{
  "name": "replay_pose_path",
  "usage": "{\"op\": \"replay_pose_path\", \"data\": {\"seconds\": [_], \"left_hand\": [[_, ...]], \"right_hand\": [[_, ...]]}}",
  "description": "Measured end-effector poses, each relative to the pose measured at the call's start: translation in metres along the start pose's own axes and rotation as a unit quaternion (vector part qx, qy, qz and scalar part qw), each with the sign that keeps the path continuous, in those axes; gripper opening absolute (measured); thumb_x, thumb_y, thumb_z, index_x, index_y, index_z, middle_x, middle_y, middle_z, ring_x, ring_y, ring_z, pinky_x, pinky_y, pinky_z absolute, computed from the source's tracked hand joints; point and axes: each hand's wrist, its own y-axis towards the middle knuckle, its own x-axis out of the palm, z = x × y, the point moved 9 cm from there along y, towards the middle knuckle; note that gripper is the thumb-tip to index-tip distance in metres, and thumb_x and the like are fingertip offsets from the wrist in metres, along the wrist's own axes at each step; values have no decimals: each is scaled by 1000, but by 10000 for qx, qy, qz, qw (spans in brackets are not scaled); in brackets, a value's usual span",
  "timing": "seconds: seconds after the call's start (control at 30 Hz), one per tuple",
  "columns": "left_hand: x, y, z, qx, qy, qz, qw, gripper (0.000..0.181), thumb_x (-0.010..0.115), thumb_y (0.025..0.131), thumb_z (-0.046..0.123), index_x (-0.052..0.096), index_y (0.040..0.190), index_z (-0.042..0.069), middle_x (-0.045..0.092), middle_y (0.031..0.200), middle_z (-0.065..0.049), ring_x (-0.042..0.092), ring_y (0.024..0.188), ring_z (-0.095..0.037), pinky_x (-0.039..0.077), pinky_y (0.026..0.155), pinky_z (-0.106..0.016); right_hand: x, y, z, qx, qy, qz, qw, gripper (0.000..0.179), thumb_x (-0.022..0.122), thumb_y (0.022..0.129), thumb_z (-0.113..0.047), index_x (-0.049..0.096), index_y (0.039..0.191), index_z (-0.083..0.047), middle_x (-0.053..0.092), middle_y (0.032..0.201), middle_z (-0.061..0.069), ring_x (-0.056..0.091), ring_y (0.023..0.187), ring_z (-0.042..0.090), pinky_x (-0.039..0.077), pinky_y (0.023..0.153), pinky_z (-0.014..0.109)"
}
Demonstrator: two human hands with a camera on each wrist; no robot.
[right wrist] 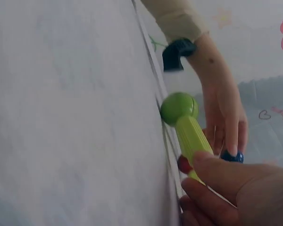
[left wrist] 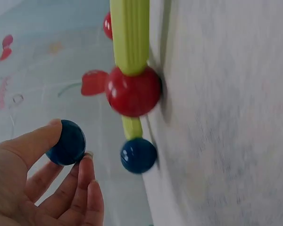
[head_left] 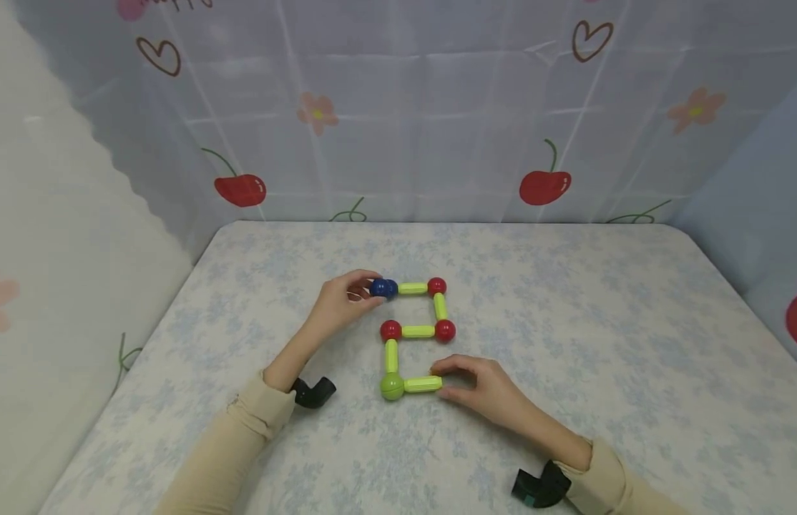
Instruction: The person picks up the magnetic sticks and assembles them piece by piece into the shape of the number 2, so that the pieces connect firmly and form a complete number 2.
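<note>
My left hand (head_left: pixel 340 300) pinches a blue ball (left wrist: pixel 68 143) between thumb and fingertips, at the far left end of a figure of balls and sticks. A second blue ball (left wrist: pixel 138 155) caps that end; the left wrist view shows a gap between the two. Three red balls, one of them (head_left: pixel 445 330) at a right-hand corner, join yellow-green sticks in a zigzag toward me. At the near left corner is a green ball (head_left: pixel 392 386). From it a ribbed yellow-green stick (head_left: pixel 422 384) points right, and my right hand (head_left: pixel 489 397) pinches its free end.
The figure lies mid-table on a pale blue-and-white patterned cloth (head_left: pixel 630 343). A curtain (head_left: pixel 398 143) printed with cherries, hearts and flowers hangs behind the table's far edge. Black wrist mounts, one (head_left: pixel 315 393) by the left cuff, stick out beside both sleeves.
</note>
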Motion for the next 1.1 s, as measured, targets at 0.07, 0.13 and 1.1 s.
{"op": "replay_pose_path", "data": {"seconds": [0.07, 0.13, 1.1], "left_hand": [[10, -10, 19, 263, -46, -238, 9994, 37, 75, 82, 15, 64, 116, 8, 66, 97, -4, 61, 83, -15, 50, 76, -31], [22, -20, 38, 549, -116, -510, 9971, 36, 75, 81, 15, 64, 115, 8, 66, 95, -2, 61, 84, -14, 51, 76, -32], [126, -65, 88, 1316, 1134, -2077, 9627, 33, 77, 80, 28, 67, 109, 16, 63, 92, 12, 53, 83, 1, 43, 72, -16]], "right_hand": [[-8, 1, 1, 55, 9, -83, 9999, 31, 73, 82, -11, 66, 112, -11, 64, 108, -4, 57, 105, 15, 45, 89, 34], [-19, 0, 4, 82, 9, -108, 9999, 29, 71, 84, -11, 65, 112, -8, 64, 108, -1, 58, 104, 17, 46, 88, 34], [-44, 5, 15, -822, -623, 414, 9938, 49, 60, 91, -5, 46, 138, -7, 42, 139, 16, 38, 126, 32, 38, 95, 50]]}}
